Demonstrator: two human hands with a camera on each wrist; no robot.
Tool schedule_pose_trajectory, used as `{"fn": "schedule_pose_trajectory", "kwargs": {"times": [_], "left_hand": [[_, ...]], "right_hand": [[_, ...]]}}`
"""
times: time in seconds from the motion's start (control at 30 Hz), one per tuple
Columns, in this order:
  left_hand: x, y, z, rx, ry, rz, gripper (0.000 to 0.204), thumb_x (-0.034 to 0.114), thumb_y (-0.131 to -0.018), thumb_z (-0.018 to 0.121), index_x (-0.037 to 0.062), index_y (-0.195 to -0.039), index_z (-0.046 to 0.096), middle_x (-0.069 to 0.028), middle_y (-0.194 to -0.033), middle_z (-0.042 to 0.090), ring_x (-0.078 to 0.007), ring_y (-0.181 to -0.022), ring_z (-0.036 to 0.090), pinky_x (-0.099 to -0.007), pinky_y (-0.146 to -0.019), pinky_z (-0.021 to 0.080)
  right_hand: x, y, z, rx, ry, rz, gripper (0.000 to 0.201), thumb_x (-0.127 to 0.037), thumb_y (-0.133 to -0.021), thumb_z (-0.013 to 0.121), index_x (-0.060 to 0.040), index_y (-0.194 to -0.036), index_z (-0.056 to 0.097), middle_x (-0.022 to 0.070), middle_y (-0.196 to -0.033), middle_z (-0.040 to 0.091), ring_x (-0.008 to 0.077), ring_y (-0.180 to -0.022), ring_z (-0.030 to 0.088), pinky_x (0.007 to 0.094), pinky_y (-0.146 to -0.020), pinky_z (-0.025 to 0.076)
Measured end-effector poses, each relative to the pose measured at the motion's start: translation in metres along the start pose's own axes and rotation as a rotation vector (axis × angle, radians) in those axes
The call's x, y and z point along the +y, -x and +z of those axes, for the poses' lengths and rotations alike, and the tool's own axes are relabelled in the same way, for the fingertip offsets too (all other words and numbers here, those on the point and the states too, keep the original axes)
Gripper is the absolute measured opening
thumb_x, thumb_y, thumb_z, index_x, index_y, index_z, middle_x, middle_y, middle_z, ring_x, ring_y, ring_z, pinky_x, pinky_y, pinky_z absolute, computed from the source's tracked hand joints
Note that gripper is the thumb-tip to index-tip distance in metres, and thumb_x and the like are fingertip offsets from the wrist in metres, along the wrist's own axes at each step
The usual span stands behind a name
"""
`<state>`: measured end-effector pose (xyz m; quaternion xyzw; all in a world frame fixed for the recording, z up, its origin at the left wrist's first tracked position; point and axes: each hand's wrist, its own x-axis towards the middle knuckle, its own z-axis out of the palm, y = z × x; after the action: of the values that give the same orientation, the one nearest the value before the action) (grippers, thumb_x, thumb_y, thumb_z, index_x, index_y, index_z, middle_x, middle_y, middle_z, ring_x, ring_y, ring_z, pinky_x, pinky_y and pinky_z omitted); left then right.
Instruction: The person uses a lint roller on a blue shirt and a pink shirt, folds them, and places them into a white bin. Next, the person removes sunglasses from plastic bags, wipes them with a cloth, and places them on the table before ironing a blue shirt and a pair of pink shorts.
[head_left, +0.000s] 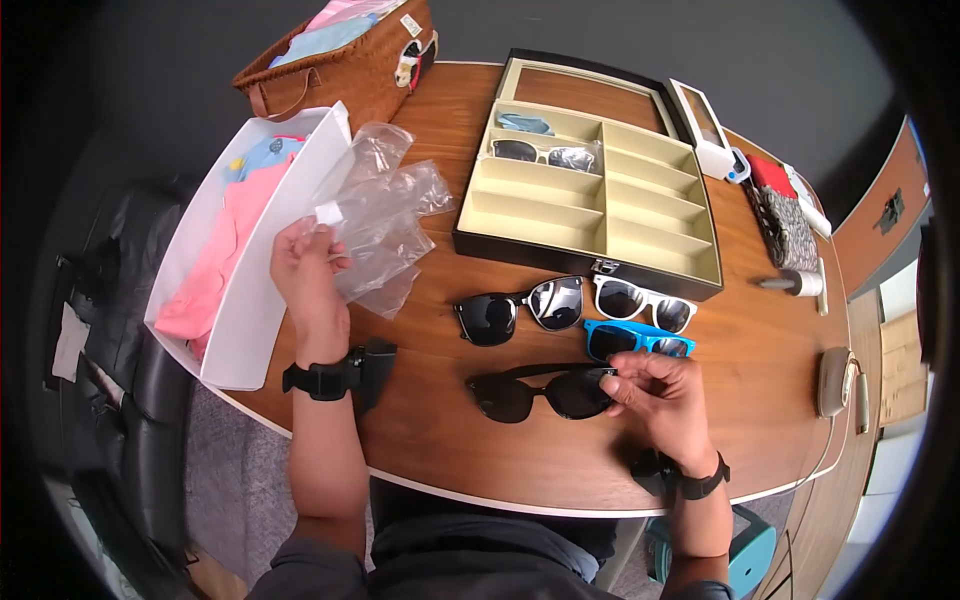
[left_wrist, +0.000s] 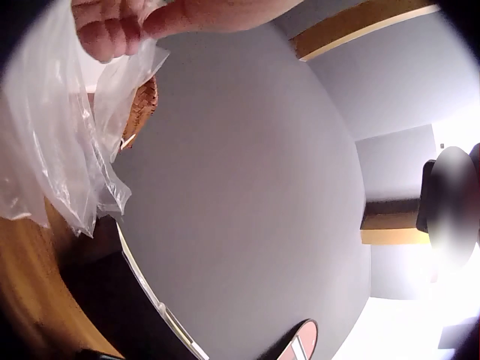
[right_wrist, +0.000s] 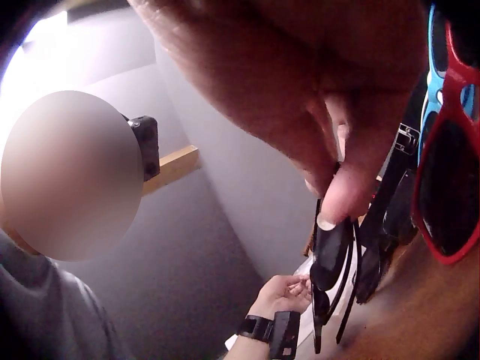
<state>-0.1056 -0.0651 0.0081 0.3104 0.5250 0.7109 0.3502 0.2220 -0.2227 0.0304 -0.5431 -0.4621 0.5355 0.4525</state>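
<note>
My right hand (head_left: 660,400) pinches a pair of black sunglasses (head_left: 540,396) at one end of the frame, the lenses toward me. In the right wrist view the thumb and fingertips hold the black sunglasses (right_wrist: 330,259) edge-on. Crumpled clear plastic bags (head_left: 395,215) hang from my left hand (head_left: 312,270), pinched between thumb and fingers near a white label. Other black sunglasses (head_left: 520,310), a white pair (head_left: 645,304) and a blue pair (head_left: 637,341) lie on the table. Red sunglasses (right_wrist: 448,187) show in the right wrist view; my right hand hides them from the head camera.
Behind the sunglasses stands an open compartment case (head_left: 590,185) holding bagged sunglasses (head_left: 543,154) and a blue cloth. A white bin (head_left: 250,270) of clothes and a brown basket (head_left: 350,80) stand at left. Small items, including a grey patterned pouch (head_left: 790,225), line the right edge.
</note>
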Motion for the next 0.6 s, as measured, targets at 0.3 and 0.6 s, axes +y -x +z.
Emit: {"fn": "schedule_pose_trajectory", "kwargs": {"times": [0.3,0.6], "left_hand": [[0.007,-0.003,-0.004,0.055,-0.179,0.082,0.008,0.004,-0.083,0.055,0.0005,-0.089,0.061,-0.0003,-0.077,0.053,-0.0088,-0.065,0.046,-0.0236,-0.059,0.036],[0.01,-0.023,-0.03,0.085,-0.267,0.195,0.013,0.005,-0.081,0.05,-0.0027,-0.083,0.059,-0.002,-0.067,0.048,-0.0151,-0.064,0.047,-0.0295,-0.062,0.04]], "right_hand": [[0.006,-0.004,-0.003,-0.02,0.007,-0.003,0.023,0.002,-0.089,0.068,0.0061,-0.111,0.064,0.0088,-0.094,0.071,0.011,-0.081,0.067,0.0241,-0.066,0.059],[0.007,-0.005,-0.005,-0.007,-0.006,0.015,0.024,0.002,-0.088,0.068,0.0055,-0.112,0.064,0.0101,-0.095,0.07,0.0118,-0.082,0.067,0.0251,-0.068,0.06]]}}
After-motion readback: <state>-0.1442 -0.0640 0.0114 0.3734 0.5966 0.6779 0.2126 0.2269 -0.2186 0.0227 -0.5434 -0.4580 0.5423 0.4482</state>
